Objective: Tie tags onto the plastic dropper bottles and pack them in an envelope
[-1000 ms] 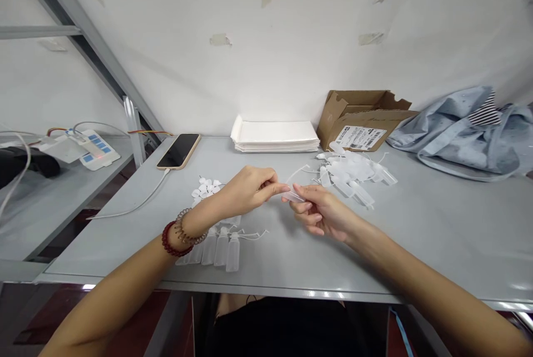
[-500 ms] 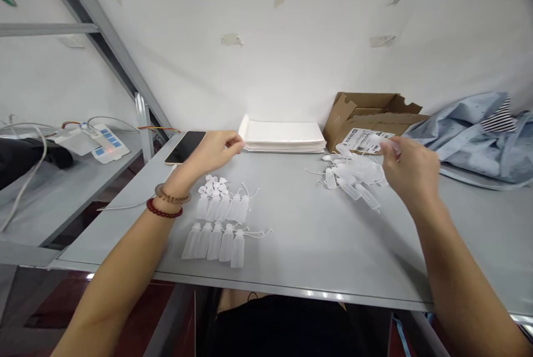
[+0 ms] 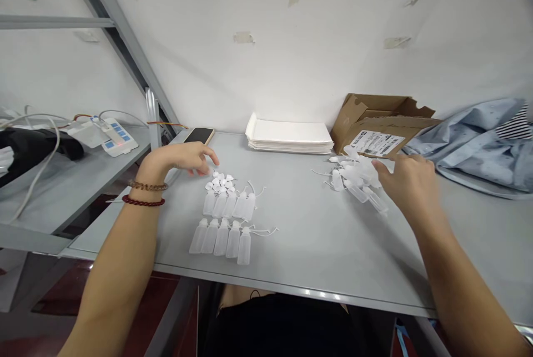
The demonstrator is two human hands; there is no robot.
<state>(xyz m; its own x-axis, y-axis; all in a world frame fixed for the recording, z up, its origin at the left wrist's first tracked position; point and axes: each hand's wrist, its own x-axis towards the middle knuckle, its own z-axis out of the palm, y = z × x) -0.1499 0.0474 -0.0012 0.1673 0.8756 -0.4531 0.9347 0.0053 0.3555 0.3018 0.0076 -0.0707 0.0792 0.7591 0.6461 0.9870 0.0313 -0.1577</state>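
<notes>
My left hand [image 3: 189,158] hovers just behind a small heap of white caps [image 3: 219,182]. Its fingers are loosely bent and apart, with nothing visible in them. In front of the caps lie two rows of small translucent plastic bottles [image 3: 222,237], several with thin white ties trailing to the right. On the right, my right hand [image 3: 412,182] is at the edge of a loose pile of similar bottles [image 3: 356,179]. The thumb points out toward the pile, away from the fingers, whose tips are partly hidden; I see nothing held there.
A stack of white paper or envelopes [image 3: 291,136] lies against the wall. Right of it stands an open cardboard box [image 3: 375,124], with light blue cloth [image 3: 474,146] beyond. A phone [image 3: 200,135] lies behind my left hand. Cables and a white power strip [image 3: 119,137] occupy the left shelf.
My left hand has moved left and down toward the caps, its fingers spreading. My right hand has lowered to the pile; the translucent item it held up no longer shows in it. The view has shifted slightly.
</notes>
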